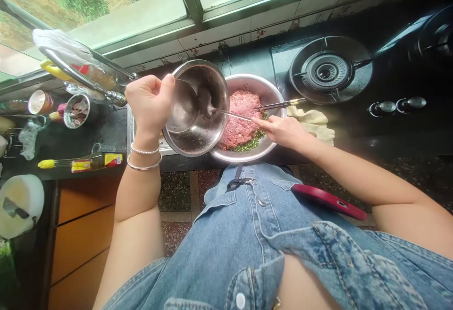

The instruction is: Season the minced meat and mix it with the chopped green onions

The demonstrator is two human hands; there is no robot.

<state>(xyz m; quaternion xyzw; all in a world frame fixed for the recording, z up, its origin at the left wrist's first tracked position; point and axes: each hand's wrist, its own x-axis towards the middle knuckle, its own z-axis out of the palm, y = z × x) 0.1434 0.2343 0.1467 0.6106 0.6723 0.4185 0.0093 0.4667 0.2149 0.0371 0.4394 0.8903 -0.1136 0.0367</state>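
Observation:
My left hand (151, 107) grips the rim of a steel bowl (198, 135), which is tipped toward the right over the edge of a wide metal basin (278, 90). Between the fingers of my right hand (283, 129) is the thin handle of a metal spoon (235, 115), its head reaching inside the tilted bowl. Pink minced meat (244, 116) fills much of the basin, with chopped greens (250, 144) along its near side. Dark chopsticks (283, 104) lean across the basin's right rim, just above my right hand.
A gas burner (327, 70) is at the right, with a pale cloth (313, 121) beside the basin. Behind my left hand are a sink tap (116, 97), a small metal bowl (78, 111) and a sauce bottle (95, 162). A cleaver lies on a round board (30, 192) at far left.

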